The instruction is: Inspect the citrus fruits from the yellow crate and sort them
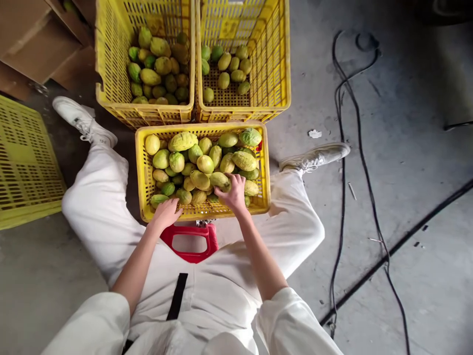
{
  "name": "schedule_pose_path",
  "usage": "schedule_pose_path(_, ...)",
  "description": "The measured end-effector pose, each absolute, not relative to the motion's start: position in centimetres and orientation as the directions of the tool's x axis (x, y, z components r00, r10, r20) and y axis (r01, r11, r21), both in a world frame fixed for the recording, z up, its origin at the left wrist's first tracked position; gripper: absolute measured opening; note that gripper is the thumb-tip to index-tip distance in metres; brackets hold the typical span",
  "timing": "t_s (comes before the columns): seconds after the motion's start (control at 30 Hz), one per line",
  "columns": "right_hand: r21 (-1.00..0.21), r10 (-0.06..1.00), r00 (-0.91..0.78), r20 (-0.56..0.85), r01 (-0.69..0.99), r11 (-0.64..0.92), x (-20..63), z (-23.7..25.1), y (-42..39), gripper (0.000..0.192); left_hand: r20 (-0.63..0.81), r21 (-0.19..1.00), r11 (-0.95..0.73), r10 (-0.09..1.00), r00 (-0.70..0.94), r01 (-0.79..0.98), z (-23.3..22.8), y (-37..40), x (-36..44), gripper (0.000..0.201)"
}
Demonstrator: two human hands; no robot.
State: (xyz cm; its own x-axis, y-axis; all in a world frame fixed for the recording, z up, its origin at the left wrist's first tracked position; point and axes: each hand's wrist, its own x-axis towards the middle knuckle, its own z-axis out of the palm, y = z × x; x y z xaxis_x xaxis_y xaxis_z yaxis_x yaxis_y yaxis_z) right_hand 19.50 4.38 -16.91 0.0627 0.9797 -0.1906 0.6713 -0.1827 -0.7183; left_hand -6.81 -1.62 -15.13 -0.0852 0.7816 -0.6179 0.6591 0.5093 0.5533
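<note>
In front of me stands a shallow yellow plastic crate heaped with oval, yellow-green fruits, some smooth and some ridged. My right hand is closed around one mottled green fruit near the crate's front right. Over the front left rim lies my left hand, its fingers stretched out beside the fruit and holding nothing. Part of the held fruit is hidden by my fingers.
Behind are two deep yellow crates, the left one holding many similar fruits and the right one fewer. Another yellow crate stands left, near cardboard boxes. A red plastic handle shows before me. Black cables cross the floor.
</note>
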Motion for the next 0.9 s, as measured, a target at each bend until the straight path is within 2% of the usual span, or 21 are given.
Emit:
schedule_pose_path(0.07,-0.884,0.959,0.051,-0.280,0.375,-0.278,20.1,-15.8,3.9,0.059,-0.609,0.506,0.435,0.791,-0.048,0.745,-14.9,-1.3,-7.0,0.025)
schedule_pose_path(0.1,-0.919,0.940,0.017,-0.340,0.204,-0.336,20.4,-15.1,3.5,0.060,-0.605,0.469,0.393,0.795,-0.037,0.791,-14.8,-1.1,-7.2,0.030)
schedule_pose_path(0.2,-0.871,0.889,-0.049,-0.454,-0.187,-0.455,20.9,-12.8,2.3,0.065,-0.604,0.312,0.278,0.796,-0.036,0.908,-14.6,-0.8,-7.8,0.044)
schedule_pose_path(0.33,-0.760,0.862,-0.068,-0.502,-0.442,-0.477,21.3,-10.1,0.7,0.068,-0.634,0.136,0.160,0.772,-0.039,0.978,-14.5,-0.9,-8.5,0.050)
schedule_pose_path(0.5,-0.620,0.819,-0.032,-0.573,-0.637,-0.458,22.3,-9.1,-1.0,0.071,-0.675,0.024,0.061,0.737,-0.028,0.998,-14.8,0.0,-8.7,0.055)
schedule_pose_path(0.63,-0.606,0.785,0.028,-0.619,-0.652,-0.455,23.0,-9.7,-2.0,0.069,-0.710,-0.003,0.040,0.704,-0.030,0.999,-15.5,1.3,-8.5,0.063)
schedule_pose_path(0.83,-0.551,0.726,0.020,-0.687,-0.666,-0.503,23.0,-10.6,-2.2,0.052,-0.701,0.037,0.078,0.713,-0.030,0.996,-14.3,2.2,-9.0,0.064)
schedule_pose_path(0.9,-0.529,0.720,-0.009,-0.694,-0.672,-0.518,22.9,-10.6,-2.0,0.047,-0.662,0.128,0.148,0.749,-0.027,0.981,-13.3,2.2,-9.3,0.057)
